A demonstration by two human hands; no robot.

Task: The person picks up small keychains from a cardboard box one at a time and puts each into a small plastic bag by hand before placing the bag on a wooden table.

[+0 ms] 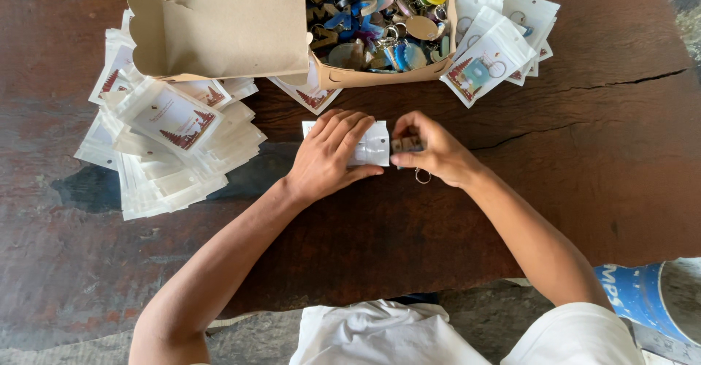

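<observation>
Head view: at centre frame the left hand (pixel 330 155) lies flat, fingers pressed together, pinning a small white pouch (pixel 374 144) to the dark wooden table (pixel 599 175). Just right of it, touching the pouch's open end, the right hand (pixel 431 150) pinches a small wooden keychain (pixel 406 144), its metal ring (pixel 423 176) hanging below the fingers. Judged step: loading the keychain into the pouch, insertion only begun. The next move appears to call for keeping the pouch mouth open under the left fingers while the piece and ring slide in squarely. At upper centre stands a cardboard box (pixel 365 77) of assorted keychains; a heap of empty pouches (pixel 168 153) lies at centre left, filled pouches (pixel 489 55) at upper right.
</observation>
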